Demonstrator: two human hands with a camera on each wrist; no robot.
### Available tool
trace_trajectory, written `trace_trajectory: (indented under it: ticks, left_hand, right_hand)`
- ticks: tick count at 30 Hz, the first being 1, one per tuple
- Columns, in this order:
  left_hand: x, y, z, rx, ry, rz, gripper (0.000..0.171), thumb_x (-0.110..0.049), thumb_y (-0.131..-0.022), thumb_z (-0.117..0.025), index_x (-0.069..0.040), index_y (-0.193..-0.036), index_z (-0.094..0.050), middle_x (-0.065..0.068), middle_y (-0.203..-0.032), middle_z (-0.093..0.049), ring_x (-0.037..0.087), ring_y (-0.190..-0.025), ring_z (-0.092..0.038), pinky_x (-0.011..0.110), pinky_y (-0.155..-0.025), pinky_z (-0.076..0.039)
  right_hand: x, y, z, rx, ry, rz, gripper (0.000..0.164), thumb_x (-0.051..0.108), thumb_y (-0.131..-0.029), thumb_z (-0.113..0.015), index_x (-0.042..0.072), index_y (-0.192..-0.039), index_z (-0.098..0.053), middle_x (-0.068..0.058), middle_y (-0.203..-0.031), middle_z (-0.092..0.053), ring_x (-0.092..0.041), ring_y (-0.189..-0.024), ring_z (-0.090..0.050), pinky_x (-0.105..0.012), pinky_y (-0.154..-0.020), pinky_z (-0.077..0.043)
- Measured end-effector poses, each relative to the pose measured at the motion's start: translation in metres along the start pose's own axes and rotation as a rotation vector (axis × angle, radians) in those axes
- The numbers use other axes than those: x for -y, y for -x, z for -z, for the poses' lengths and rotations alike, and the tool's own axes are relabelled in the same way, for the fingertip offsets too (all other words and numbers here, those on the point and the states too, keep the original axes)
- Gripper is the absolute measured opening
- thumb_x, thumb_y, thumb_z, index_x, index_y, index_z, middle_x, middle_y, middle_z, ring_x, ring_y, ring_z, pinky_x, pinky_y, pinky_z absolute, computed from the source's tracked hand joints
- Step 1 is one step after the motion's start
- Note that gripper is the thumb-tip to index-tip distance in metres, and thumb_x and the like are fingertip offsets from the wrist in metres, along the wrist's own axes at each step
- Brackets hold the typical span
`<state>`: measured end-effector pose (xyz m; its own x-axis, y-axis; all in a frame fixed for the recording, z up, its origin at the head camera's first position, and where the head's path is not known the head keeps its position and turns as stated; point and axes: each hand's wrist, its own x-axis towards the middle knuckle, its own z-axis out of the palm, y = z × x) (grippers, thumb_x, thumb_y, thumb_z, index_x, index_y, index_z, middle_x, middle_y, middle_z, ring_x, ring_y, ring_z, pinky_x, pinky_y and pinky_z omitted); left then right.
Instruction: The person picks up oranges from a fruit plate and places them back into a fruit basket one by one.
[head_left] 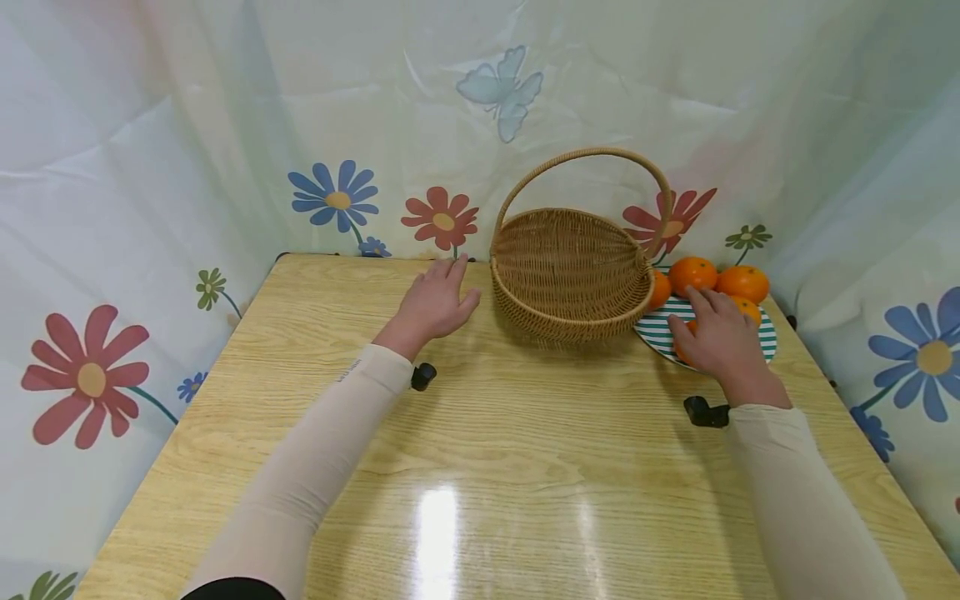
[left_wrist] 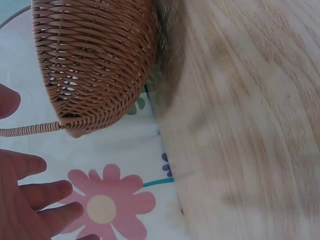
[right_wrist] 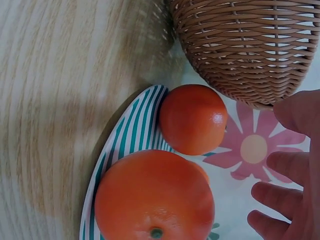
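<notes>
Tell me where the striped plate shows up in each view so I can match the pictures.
Head: right of centre, the striped plate is partly covered by oranges and the right hand.
Left wrist: not in the picture.
Right wrist: from left of centre down to the bottom edge, partly hidden by oranges.
Shared landmark: the wicker basket, right of centre in the head view, upper left in the left wrist view, upper right in the right wrist view.

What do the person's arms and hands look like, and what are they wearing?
The left sleeve and right sleeve are long, close-fitting and cream-coloured, ending at the wrists. Tiny dark markings sit near the left cuff, too small to read. A small black gadget shows at each wrist. The left hand and right hand wear no gloves.
</notes>
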<state>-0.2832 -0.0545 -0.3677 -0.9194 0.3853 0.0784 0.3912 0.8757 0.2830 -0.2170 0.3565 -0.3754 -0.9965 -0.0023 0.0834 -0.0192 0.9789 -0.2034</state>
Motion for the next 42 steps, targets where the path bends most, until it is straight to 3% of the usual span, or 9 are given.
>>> trace_trajectory:
  ticks: [12,19,29,42]
  left_hand:
    - [-0.007,-0.006,-0.005,0.058,0.197,0.028,0.07,-0.05,-0.103,-0.031,-0.012,-0.157,-0.011,0.012,-0.161,-0.02,0.029,-0.148,-0.022,0.044,-0.119,-0.028]
    - [-0.009,-0.01,-0.011,0.067,0.263,0.051,0.071,-0.053,-0.103,-0.028,-0.012,-0.157,-0.009,0.009,-0.162,-0.019,0.026,-0.149,-0.021,0.042,-0.12,-0.025]
    - [-0.016,-0.015,-0.018,0.076,0.396,0.084,0.074,-0.058,-0.101,-0.025,-0.015,-0.158,-0.006,0.009,-0.162,-0.019,0.026,-0.149,-0.021,0.044,-0.12,-0.025]
    - [-0.027,-0.017,-0.03,0.03,0.497,0.093,0.075,-0.06,-0.1,-0.029,-0.02,-0.158,-0.003,0.008,-0.162,-0.019,0.028,-0.148,-0.024,0.045,-0.119,-0.027]
  right_hand:
    - [-0.004,0.003,-0.003,0.009,0.021,-0.009,0.077,0.055,-0.101,-0.031,0.0,-0.153,-0.019,-0.034,-0.15,-0.023,-0.054,-0.134,-0.022,-0.076,-0.103,-0.018]
    - [-0.004,0.005,-0.007,0.004,0.011,-0.028,0.077,0.054,-0.1,-0.034,0.0,-0.153,-0.02,-0.034,-0.149,-0.025,-0.053,-0.133,-0.022,-0.075,-0.105,-0.017]
    - [-0.009,0.008,-0.01,0.001,0.008,-0.029,0.082,0.061,-0.099,-0.028,-0.001,-0.152,-0.022,-0.034,-0.147,-0.027,-0.054,-0.132,-0.024,-0.075,-0.104,-0.018]
    - [-0.012,0.012,-0.011,0.016,0.002,-0.047,0.074,0.053,-0.101,-0.035,0.001,-0.152,-0.024,-0.035,-0.148,-0.025,-0.055,-0.131,-0.025,-0.075,-0.102,-0.023]
